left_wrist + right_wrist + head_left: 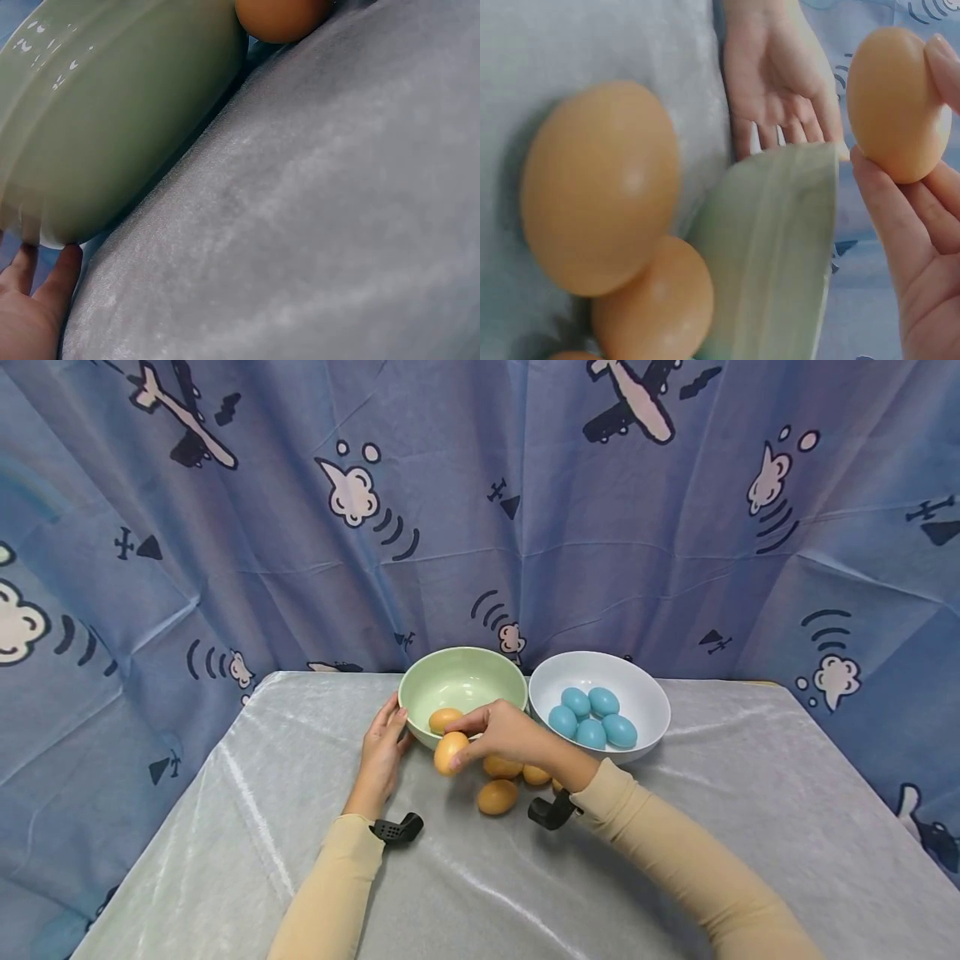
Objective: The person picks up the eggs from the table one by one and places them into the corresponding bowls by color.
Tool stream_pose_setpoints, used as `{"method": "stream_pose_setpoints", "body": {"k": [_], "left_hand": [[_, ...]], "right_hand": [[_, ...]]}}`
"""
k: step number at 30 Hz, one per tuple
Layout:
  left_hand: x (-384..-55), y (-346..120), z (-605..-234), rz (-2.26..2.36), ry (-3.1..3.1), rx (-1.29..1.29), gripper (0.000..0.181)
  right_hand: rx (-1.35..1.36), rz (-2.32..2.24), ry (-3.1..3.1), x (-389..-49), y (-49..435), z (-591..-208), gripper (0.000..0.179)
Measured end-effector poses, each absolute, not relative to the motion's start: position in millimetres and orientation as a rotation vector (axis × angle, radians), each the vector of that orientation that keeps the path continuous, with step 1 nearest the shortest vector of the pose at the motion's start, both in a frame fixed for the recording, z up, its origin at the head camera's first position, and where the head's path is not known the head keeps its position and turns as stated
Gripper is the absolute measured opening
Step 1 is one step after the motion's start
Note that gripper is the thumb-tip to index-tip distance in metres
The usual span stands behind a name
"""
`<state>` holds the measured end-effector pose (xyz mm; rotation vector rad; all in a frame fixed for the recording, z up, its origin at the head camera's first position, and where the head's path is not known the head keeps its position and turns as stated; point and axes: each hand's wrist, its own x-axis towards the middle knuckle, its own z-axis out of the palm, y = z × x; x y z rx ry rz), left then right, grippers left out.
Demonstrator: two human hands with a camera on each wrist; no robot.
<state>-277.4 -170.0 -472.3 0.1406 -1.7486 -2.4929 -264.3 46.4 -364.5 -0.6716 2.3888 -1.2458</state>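
Note:
My right hand [504, 732] pinches an orange-brown egg [452, 753] between thumb and fingertips, at the near rim of the light green bowl [463, 670]. The right wrist view shows this held egg [897, 105] upright beside the bowl's rim. My left hand [382, 752] rests its straight fingers against the bowl's left outer side; its fingertips touch the wall low down in the left wrist view. One orange-brown egg [445, 720] lies inside the green bowl. Several more lie on the cloth before the bowls, the nearest egg [497, 797] in front; the right forearm partly hides others.
A white bowl [656, 710] holding several blue eggs [590, 732] stands close to the right of the green bowl. Grey cloth [247, 793] covers the table. Behind the bowls hangs a blue printed curtain [450, 527]. Each wrist bears a black camera mount [551, 810].

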Motion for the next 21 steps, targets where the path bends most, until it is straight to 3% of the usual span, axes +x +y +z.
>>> {"method": "stream_pose_setpoints", "body": {"k": [21], "left_hand": [[-277.1,-168.8,-472.0,-2.483,-1.720,0.115,0.056]], "right_hand": [[-0.492,-1.535,2.423,-300.5,52.1,-354.9,0.054]]}}
